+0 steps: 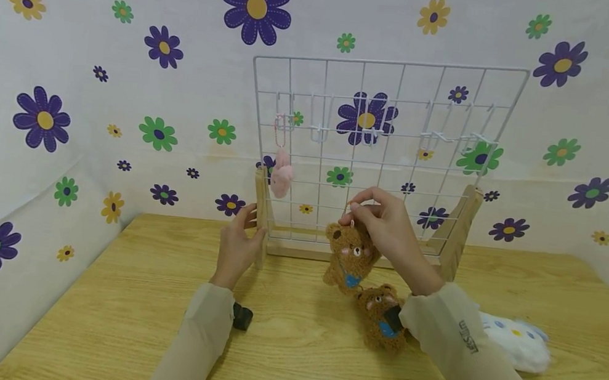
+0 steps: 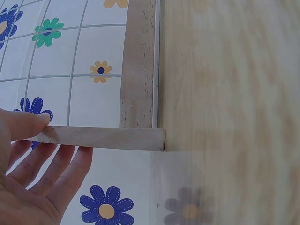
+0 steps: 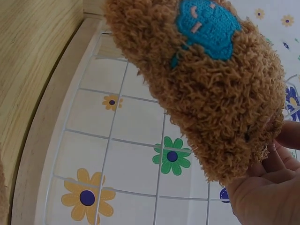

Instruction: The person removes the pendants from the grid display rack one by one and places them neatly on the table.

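My right hand (image 1: pixel 387 220) pinches the cord at the top of a brown plush bear keychain (image 1: pixel 350 260), which hangs in front of the wire grid rack (image 1: pixel 338 184). In the right wrist view the bear's curly body (image 3: pixel 206 89) with its blue bag fills the upper part, and my fingers (image 3: pixel 276 183) are at its head. My left hand (image 1: pixel 237 245) grips the wooden side leg (image 1: pixel 261 210) of the rack; in the left wrist view the thumb lies on one side of the wooden bar (image 2: pixel 108 137) and the fingers on the other.
A pink plush keychain (image 1: pixel 282 175) hangs on the rack's left hook, with several white hooks (image 1: pixel 432 138) to its right. On the wooden table (image 1: pixel 101 317) lie a second brown bear (image 1: pixel 380 322) and a white plush (image 1: pixel 522 346), partly behind my right sleeve.
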`<move>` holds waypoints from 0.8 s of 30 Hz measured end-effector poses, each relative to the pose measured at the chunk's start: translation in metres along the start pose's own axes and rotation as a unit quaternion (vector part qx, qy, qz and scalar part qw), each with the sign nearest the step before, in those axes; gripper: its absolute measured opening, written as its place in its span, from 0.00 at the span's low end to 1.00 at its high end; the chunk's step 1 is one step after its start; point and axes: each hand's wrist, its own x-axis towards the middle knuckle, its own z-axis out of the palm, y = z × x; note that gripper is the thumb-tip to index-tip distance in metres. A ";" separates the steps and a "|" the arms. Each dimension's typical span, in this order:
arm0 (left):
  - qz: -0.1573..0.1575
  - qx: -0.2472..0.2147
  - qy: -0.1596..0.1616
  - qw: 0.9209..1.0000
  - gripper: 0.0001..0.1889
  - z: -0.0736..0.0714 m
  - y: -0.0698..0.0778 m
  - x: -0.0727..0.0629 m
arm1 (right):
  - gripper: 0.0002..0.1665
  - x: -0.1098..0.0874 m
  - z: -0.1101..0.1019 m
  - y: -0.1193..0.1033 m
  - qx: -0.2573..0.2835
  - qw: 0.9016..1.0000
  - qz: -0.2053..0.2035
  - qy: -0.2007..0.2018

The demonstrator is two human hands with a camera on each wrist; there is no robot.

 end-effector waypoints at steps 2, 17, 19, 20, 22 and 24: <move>-0.004 0.000 -0.001 1.000 0.25 0.000 0.000 0.000 | 0.08 -0.001 0.000 0.001 0.001 1.000 0.004 -0.003; 0.002 -0.010 -0.001 1.000 0.25 0.000 -0.003 -0.001 | 0.08 -0.008 0.002 0.010 0.003 1.000 0.011 -0.010; 0.003 -0.009 -0.001 1.000 0.25 0.000 -0.003 0.000 | 0.08 -0.009 0.002 0.012 0.003 1.000 0.012 -0.011; 0.003 -0.009 -0.001 1.000 0.25 0.000 -0.002 0.000 | 0.08 -0.010 0.002 0.013 0.004 1.000 0.013 -0.012; 0.002 -0.011 -0.002 1.000 0.25 0.000 -0.002 0.000 | 0.08 -0.010 0.002 0.014 0.004 1.000 0.017 -0.013; 0.001 -0.012 -0.003 1.000 0.25 0.000 -0.002 0.000 | 0.08 -0.011 0.003 0.015 0.003 1.000 0.018 -0.013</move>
